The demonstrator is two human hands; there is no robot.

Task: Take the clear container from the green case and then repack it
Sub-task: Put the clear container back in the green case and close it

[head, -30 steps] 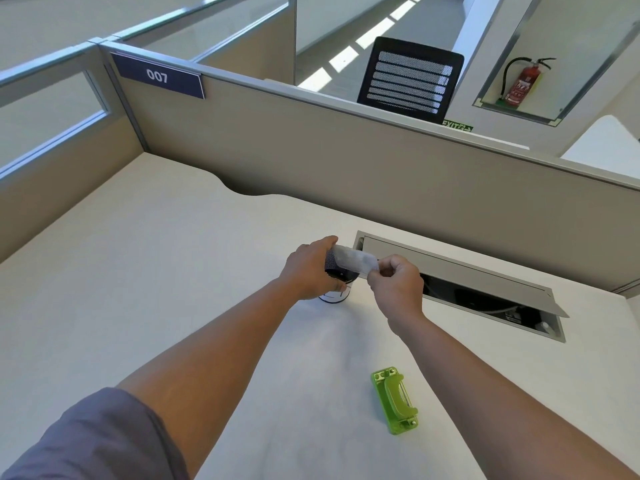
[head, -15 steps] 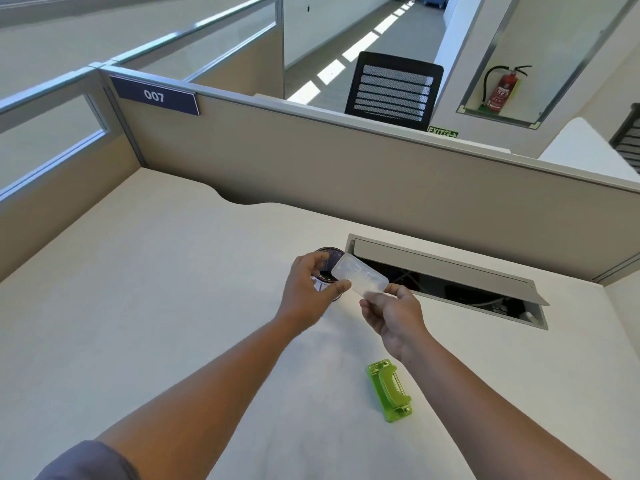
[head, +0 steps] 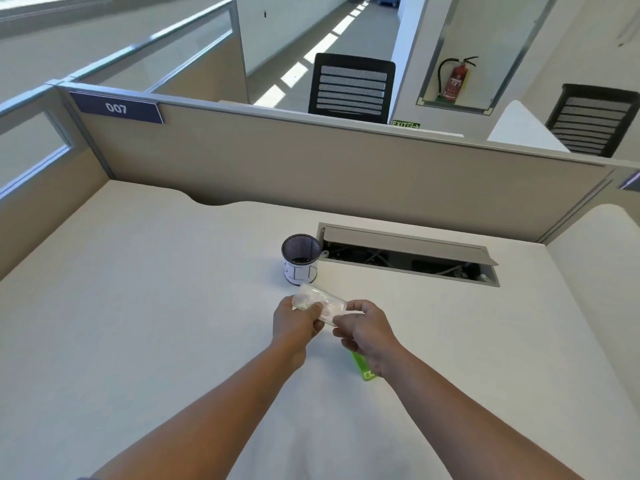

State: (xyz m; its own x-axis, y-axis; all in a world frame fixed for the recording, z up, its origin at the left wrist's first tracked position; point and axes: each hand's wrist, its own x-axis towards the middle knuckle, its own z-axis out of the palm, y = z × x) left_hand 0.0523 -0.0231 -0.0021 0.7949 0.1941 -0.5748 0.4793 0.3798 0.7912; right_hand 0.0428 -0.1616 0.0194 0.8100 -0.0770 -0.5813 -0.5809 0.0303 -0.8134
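Note:
The clear container (head: 320, 302), a small see-through oblong box, is held above the desk between both hands. My left hand (head: 296, 322) pinches its left end and my right hand (head: 363, 329) pinches its right end. The green case (head: 363, 367) lies on the desk just below my right hand, which covers most of it; only its near end shows.
A black mesh pen cup (head: 300, 258) with a white label stands just beyond the hands. Behind it, to the right, the desk's cable hatch (head: 408, 252) is open. Beige partition walls (head: 311, 168) close the desk at the back and left.
Both hands have drawn back from the pen cup toward me with the clear container. My left hand let go of the cup and now grips the container. My right hand now covers the green case.

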